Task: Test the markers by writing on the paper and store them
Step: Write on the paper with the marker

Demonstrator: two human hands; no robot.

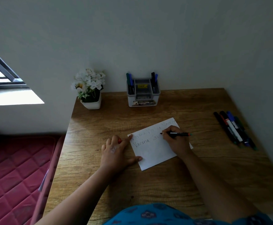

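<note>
On paper, under right hand: fingers pinched around marker, tip touching sheet. Left of grip, left hand flat, pinning paper edge. Far right, loose markers on desk. Beyond, holder with stored markers.

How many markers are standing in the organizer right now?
4: two in the organizer's left slot, green and blue, and two in its right slot, black and blue. Shorter ones may be hidden inside.
</note>
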